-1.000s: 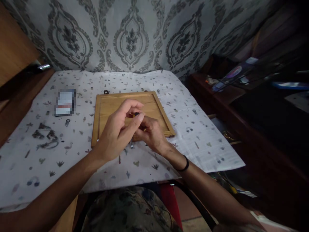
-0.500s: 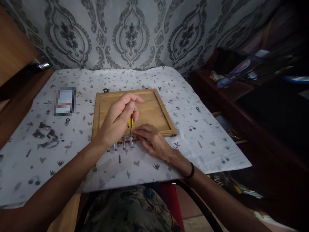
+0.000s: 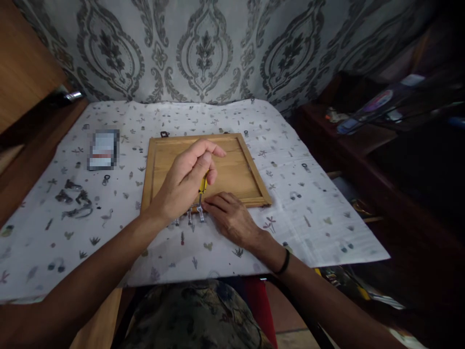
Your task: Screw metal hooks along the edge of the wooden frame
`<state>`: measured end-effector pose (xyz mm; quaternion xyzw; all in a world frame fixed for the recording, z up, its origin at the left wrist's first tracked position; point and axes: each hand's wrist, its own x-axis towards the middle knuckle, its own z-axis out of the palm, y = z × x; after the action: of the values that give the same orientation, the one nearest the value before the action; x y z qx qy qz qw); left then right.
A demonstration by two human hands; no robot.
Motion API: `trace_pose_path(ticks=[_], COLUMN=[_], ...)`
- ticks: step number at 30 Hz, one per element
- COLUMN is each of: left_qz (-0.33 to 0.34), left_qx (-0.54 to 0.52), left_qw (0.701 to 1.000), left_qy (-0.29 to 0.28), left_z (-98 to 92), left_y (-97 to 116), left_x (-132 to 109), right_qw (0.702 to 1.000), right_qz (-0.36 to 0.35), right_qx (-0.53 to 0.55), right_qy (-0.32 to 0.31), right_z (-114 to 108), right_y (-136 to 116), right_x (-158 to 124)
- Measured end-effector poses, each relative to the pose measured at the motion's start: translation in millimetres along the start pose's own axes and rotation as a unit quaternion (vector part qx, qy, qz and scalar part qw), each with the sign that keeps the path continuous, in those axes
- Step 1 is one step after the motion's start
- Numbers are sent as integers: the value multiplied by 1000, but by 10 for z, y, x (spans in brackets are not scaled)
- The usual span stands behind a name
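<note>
Left hand (image 3: 189, 179) is grasping a yellow screwdriver (image 3: 203, 186), whose handle comes out under its fingers at about four o'clock and whose shaft points down toward six. At five o'clock from this hand, metal clips (image 3: 201, 214) stand along the near edge of a framed wooden board (image 3: 232, 167). Right hand (image 3: 232, 218) lies low, palm downward, with its fingertips close beside the nearest clip, at nine o'clock; whether they pinch something, I cannot tell. The left forearm enters from seven o'clock, with the hand raised above the board; the right one enters from four. Loose metal pieces (image 3: 75, 198) lie toward nine o'clock, on the printed white cloth (image 3: 308, 247).
</note>
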<state>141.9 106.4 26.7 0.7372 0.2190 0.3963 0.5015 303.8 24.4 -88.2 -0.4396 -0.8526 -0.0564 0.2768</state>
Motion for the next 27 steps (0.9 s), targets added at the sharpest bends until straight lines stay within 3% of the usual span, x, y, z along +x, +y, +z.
trace_pose_path(ticks=[8, 13, 18, 27], left_qz=[-42, -58, -58, -52], left_qx=[-121, -164, -163, -165], left_qw=[991, 984, 985, 985], left_qy=[-44, -31, 13, -3], left_z=[112, 221, 230, 227], left_y=[-57, -72, -131, -119], left_x=[29, 42, 94, 153], right_qw=[1000, 1000, 997, 995], right_qz=[9, 9, 14, 11], right_qx=[-13, 25, 79, 89], right_qy=[-7, 5, 17, 30], right_z=[42, 37, 26, 20], right_y=[-30, -1, 19, -1], right_x=[3, 2, 10, 19])
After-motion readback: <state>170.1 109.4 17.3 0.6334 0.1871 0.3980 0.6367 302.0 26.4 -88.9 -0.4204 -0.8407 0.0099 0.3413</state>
